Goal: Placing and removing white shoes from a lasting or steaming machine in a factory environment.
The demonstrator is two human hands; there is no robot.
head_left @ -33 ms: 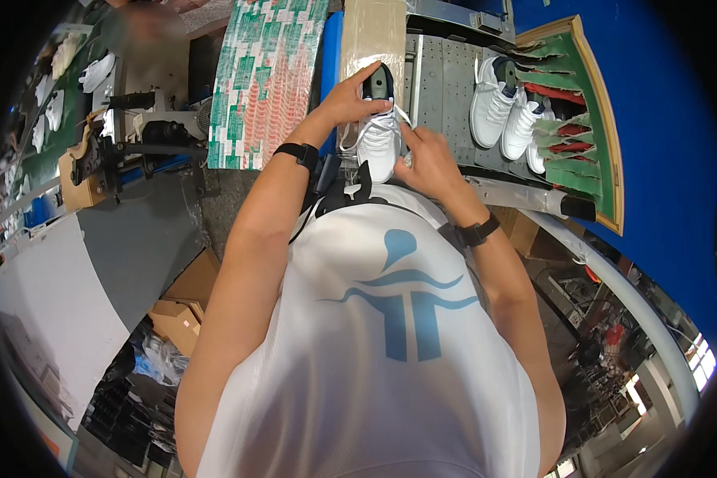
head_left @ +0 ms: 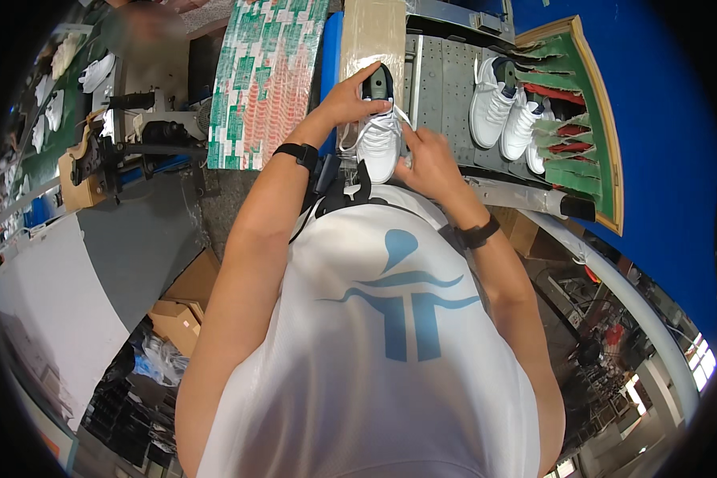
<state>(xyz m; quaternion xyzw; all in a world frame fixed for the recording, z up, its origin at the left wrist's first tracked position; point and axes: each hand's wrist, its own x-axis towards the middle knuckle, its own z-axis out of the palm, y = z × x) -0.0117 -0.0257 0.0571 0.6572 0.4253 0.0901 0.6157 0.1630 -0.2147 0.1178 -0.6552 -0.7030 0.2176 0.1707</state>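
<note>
A white lace-up sneaker (head_left: 379, 151) with a dark lining and a grey-green insert in its opening lies toe toward me on the tan packing-taped surface. My left hand (head_left: 349, 102) grips it around the collar, thumb across the tongue and fingers along the far side. At the shoe's right side is my right hand (head_left: 432, 162), its fingers bent, with the index finger against a white shoelace (head_left: 404, 118) that runs out from the eyelets. The thumb lies lower, close to the toe side. Another loose lace loop hangs on the shoe's left.
On the right, several white sneakers (head_left: 491, 111) stand on a grey perforated conveyor (head_left: 444, 84) before a green slit curtain (head_left: 570, 64) in a wooden frame. A green-and-red printed, wrapped stack (head_left: 267, 80) lies to the left. Machinery (head_left: 163, 131) and more shoes stand farther left.
</note>
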